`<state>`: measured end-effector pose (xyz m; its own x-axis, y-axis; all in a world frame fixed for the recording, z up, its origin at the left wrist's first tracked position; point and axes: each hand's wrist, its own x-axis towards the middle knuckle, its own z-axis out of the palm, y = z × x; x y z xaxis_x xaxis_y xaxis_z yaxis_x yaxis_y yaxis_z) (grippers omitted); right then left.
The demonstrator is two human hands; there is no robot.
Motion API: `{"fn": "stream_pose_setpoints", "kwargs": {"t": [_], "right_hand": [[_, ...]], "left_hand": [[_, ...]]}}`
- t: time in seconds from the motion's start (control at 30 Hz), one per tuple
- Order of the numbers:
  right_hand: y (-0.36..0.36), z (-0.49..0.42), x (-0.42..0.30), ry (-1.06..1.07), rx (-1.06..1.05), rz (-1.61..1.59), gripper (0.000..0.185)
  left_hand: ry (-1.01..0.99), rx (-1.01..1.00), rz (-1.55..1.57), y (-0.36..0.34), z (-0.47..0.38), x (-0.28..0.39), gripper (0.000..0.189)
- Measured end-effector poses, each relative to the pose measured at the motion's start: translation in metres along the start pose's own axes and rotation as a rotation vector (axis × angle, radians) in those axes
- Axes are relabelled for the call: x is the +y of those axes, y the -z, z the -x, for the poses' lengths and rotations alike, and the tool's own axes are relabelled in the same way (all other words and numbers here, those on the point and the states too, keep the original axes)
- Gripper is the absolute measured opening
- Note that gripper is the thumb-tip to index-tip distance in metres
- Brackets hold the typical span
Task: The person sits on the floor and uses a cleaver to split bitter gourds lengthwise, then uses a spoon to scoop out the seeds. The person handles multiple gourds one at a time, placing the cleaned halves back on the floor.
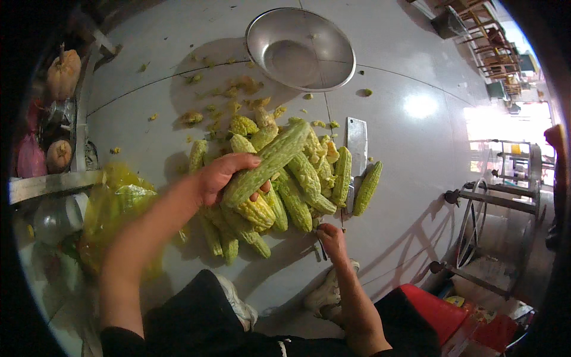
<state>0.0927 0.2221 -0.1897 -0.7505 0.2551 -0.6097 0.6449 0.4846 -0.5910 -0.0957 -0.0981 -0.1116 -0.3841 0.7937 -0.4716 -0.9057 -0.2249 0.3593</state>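
Note:
My left hand (pixel 227 178) is closed around a long pale-green bitter melon (pixel 270 163), held slantwise over a heap of similar ones. My right hand (pixel 331 238) is low at the heap's near right edge, its fingers pinched on a small thin tool, whose kind I cannot tell. Beneath the raised melon lies a yellowish bitter melon (pixel 255 213). More green bitter melons (pixel 294 203) surround it on the tiled floor. At the right of the heap lies a cleaver (pixel 357 145), its handle partly hidden between two melons, one of them on the far right (pixel 368 188).
A wide steel bowl (pixel 308 49) stands beyond the heap. Trimmings (pixel 243 85) are scattered on the floor. A yellow plastic bag (pixel 118 209) and a shelf with pumpkins (pixel 64 73) are at left. To the right are a wheeled metal frame (pixel 499 198) and a red plastic stool (pixel 432 312).

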Motion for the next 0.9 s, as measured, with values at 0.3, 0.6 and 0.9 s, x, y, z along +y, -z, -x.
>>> {"fn": "stream_pose_setpoints", "kwargs": {"t": [0.3, 0.6, 0.9], "right_hand": [[0.06, -0.078, -0.031, 0.277, 0.511, 0.474, 0.021], [0.055, -0.09, -0.055, 0.213, 0.279, 0.626, 0.037], [0.078, -0.057, -0.046, -0.023, 0.36, 0.409, 0.026]], "left_hand": [[-0.034, 0.048, -0.044, -0.038, 0.002, -0.019, 0.05], [-0.166, 0.213, -0.649, -0.053, -0.011, -0.04, 0.06], [-0.006, 0.153, -0.2, -0.028, -0.01, -0.032, 0.072]]}}
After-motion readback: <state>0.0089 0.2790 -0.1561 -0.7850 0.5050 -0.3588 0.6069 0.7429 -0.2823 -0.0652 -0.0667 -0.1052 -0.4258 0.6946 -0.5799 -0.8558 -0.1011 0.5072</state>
